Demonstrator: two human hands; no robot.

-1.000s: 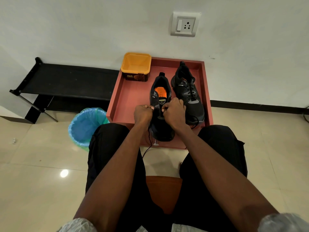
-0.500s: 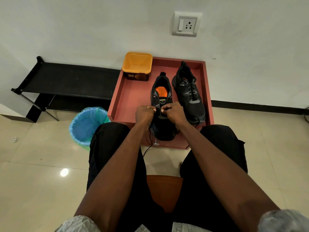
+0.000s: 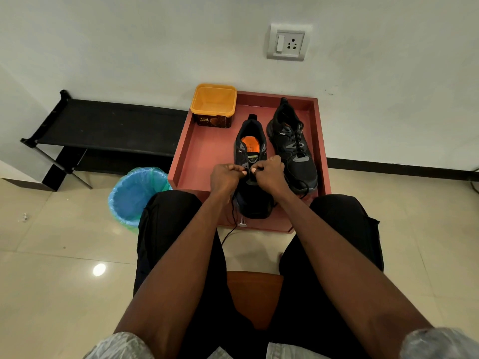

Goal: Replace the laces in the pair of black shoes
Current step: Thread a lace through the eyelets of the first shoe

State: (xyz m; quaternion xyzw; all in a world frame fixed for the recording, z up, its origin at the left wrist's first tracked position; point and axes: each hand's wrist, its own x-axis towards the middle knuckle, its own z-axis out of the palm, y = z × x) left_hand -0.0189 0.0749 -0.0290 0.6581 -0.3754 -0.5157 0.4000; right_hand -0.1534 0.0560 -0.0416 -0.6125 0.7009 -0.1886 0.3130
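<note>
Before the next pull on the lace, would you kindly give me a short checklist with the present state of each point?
1. Left hand pinches the thin black lace: ok.
2. Right hand pinches at the eyelets: ok; what it pinches, cannot tell.
3. Near black shoe with the orange insole sits inside the red-brown wooden tray: ok.
4. Lace tail hangs over the tray's front edge, free of snags: cannot tell.
5. Far black laced shoe stands clear of both hands: not ok, the right hand is close beside it.
</note>
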